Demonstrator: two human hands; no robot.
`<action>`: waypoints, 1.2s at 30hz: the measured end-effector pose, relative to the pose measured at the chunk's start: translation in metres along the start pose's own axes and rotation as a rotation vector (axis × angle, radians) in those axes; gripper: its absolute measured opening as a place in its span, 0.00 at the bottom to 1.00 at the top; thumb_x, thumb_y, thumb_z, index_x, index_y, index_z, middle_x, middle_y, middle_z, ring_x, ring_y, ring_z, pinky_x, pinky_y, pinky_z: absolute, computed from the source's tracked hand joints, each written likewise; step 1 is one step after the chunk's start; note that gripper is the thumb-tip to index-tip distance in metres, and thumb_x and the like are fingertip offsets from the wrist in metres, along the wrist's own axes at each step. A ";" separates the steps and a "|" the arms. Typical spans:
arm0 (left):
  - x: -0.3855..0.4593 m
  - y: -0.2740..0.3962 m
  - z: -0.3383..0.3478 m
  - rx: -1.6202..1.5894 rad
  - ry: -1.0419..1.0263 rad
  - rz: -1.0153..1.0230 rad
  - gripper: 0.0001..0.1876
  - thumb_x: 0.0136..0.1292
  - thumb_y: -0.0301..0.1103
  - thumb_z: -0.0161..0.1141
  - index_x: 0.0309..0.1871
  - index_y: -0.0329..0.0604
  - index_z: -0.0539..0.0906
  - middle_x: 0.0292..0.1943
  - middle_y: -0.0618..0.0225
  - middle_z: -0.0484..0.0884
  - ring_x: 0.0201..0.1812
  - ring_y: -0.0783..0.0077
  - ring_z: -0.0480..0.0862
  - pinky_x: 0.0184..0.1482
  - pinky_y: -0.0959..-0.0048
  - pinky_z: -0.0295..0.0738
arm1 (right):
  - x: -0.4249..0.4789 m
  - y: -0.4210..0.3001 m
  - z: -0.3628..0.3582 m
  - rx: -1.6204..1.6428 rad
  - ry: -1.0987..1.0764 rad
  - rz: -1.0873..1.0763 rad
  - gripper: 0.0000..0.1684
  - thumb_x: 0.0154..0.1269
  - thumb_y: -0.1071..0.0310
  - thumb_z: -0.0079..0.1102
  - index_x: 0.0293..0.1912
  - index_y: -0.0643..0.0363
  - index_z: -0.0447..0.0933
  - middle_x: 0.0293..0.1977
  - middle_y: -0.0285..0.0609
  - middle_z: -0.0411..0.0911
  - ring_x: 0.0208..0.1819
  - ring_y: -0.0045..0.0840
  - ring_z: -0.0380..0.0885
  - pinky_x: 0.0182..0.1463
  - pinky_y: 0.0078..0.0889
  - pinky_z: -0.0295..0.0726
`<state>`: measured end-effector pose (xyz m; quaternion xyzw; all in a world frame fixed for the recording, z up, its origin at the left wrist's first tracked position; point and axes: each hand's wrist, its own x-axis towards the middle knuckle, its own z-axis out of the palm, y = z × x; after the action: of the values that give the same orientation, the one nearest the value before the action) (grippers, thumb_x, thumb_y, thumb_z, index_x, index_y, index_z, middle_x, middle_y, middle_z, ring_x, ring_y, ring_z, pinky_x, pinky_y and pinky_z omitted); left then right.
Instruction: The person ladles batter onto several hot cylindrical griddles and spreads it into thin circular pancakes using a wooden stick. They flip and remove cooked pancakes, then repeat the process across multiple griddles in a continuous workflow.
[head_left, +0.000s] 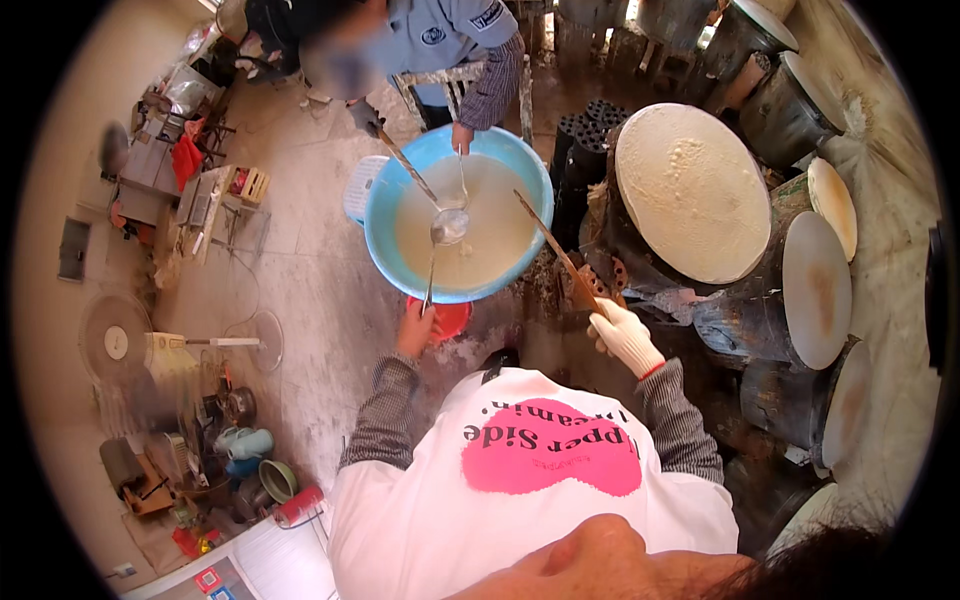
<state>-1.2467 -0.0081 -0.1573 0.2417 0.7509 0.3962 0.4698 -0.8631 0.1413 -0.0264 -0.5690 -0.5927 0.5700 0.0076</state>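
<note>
In front of me a large light-blue plastic basin (379, 247) holds a pale, creamy batter (495, 247). My left hand (417, 330), bare, grips the metal handle (430, 281) of a ladle over its near rim. A ladle bowl (450, 226) lies at the batter's surface, where my handle and a co-worker's ladle handle (462, 176) meet; whose bowl it is, I cannot tell. Right of the basin, my right hand (624, 336), in a white knit glove, clasps a long wooden stick (559, 251). Its tip points toward the basin's right side.
Across the basin a co-worker (450, 45) holds a wooden stick (409, 169) and a ladle. At right, a round griddle bears a pale pancake (694, 191); more griddles (817, 289) line the wall. Black coal briquettes (589, 135) stand between. A red container (452, 321) sits below the basin.
</note>
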 end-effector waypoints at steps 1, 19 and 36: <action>0.010 -0.006 -0.006 0.145 0.003 0.033 0.15 0.75 0.41 0.51 0.52 0.38 0.74 0.30 0.66 0.80 0.20 0.75 0.78 0.19 0.75 0.75 | 0.013 -0.004 0.003 -0.095 -0.012 0.013 0.25 0.71 0.58 0.50 0.66 0.49 0.71 0.31 0.36 0.83 0.26 0.20 0.82 0.29 0.25 0.80; 0.136 0.003 -0.017 0.766 0.008 -0.259 0.20 0.65 0.30 0.49 0.56 0.23 0.68 0.50 0.29 0.80 0.55 0.36 0.81 0.58 0.49 0.76 | 0.158 -0.076 0.056 -0.705 -0.216 0.022 0.21 0.72 0.61 0.45 0.60 0.53 0.75 0.47 0.52 0.83 0.52 0.46 0.82 0.55 0.52 0.79; 0.207 -0.050 -0.009 0.337 -0.111 -0.481 0.10 0.68 0.31 0.53 0.45 0.33 0.69 0.30 0.60 0.76 0.20 0.70 0.76 0.15 0.69 0.66 | 0.187 -0.044 0.127 -0.601 -0.124 0.049 0.23 0.69 0.59 0.50 0.62 0.46 0.76 0.46 0.56 0.83 0.51 0.49 0.81 0.55 0.50 0.79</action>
<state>-1.3457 0.1119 -0.3023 0.1526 0.8150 0.1293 0.5438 -1.0418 0.1976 -0.1607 -0.5241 -0.7202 0.4026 -0.2111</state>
